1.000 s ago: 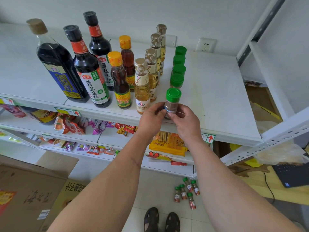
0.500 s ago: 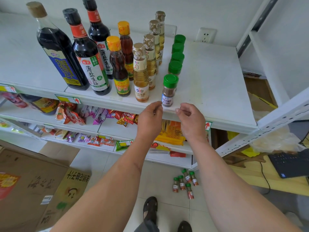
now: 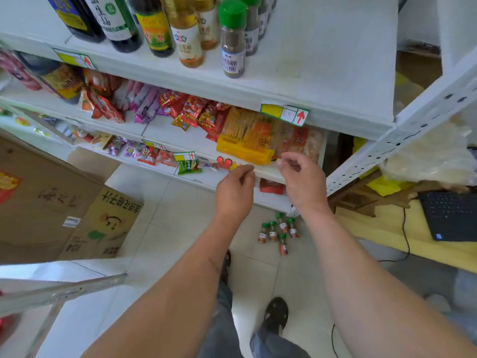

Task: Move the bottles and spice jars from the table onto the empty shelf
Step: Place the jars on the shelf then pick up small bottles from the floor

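Observation:
On the white top shelf (image 3: 322, 73) stands a green-capped spice jar (image 3: 233, 40) at the front of a row of like jars. To its left are amber vinegar bottles (image 3: 185, 34) and dark soy sauce bottles (image 3: 116, 24). Several small green-capped jars of red spice (image 3: 280, 232) lie and stand on the tiled floor below. My left hand (image 3: 236, 188) and my right hand (image 3: 302, 180) hang in front of the lower shelves, well below the top shelf and above the floor jars. Both hold nothing, fingers loosely curled.
Lower shelves (image 3: 180, 135) carry snack packets. A flattened cardboard box (image 3: 51, 202) lies on the floor at left. A yellow table with a laptop (image 3: 451, 215) stands at right beside the rack's upright (image 3: 402, 140). My feet (image 3: 276, 313) are on the tiles.
Both hands let go of the spice jar on the top shelf and dropped down and back. The view tilted down toward the floor.

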